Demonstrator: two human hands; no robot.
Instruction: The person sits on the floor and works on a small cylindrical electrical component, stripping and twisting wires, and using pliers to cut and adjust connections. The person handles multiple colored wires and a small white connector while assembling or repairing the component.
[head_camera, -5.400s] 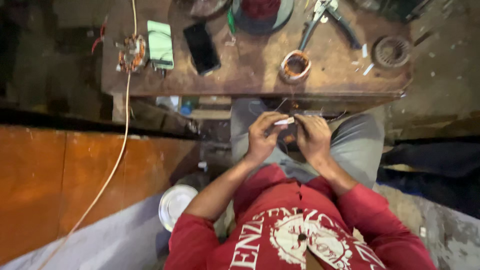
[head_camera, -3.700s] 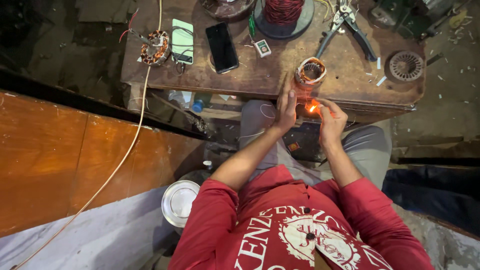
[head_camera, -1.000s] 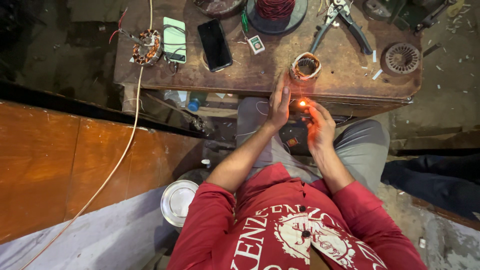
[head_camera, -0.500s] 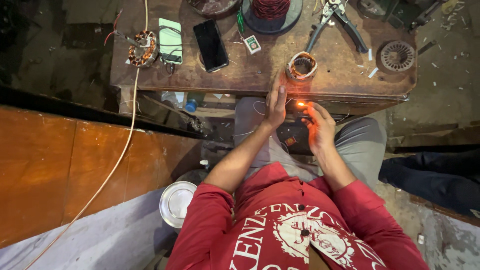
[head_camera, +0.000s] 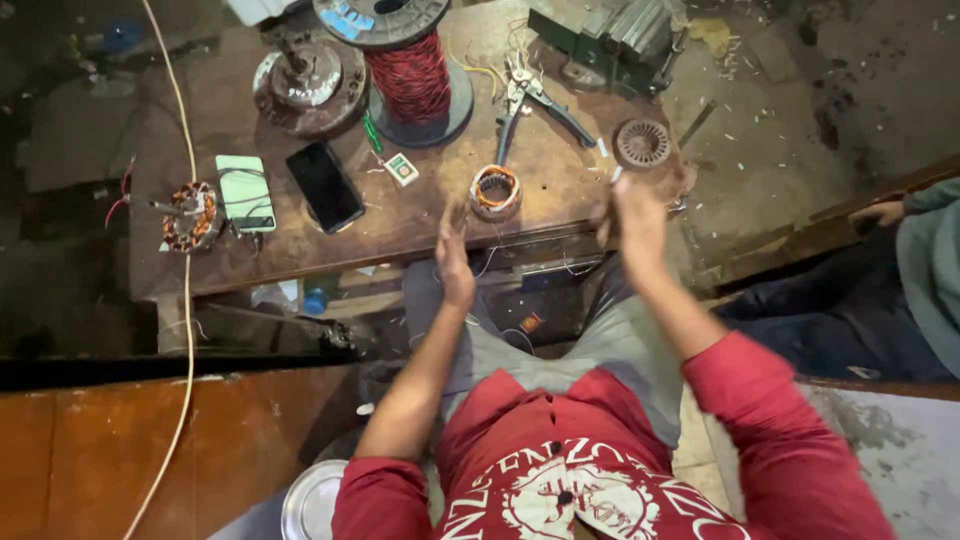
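Head view: two hands raised at the near edge of a cluttered wooden workbench (head_camera: 300, 255).

At 12 o'clock stands a large spool of red wire (head_camera: 412, 75) with a grey flange bearing blue patches; just below it at about 11 lies a small white rectangular packet (head_camera: 402, 170) with a printed label too small to make out. Toward 10 o'clock lie a black phone (head_camera: 325, 186) and a pale green phone-shaped slab (head_camera: 245, 193). The left hand (head_camera: 455, 265) is open, fingers stretched flat and together, holding nothing, just below the small copper coil ring (head_camera: 495, 190) at the bench edge, not clearly touching it. The right hand (head_camera: 630, 215), toward 1 o'clock, is loosely curled around a thin pale stick (head_camera: 614, 176); how firmly it grips I cannot tell. Pliers (head_camera: 530, 100) lie beyond the coil.
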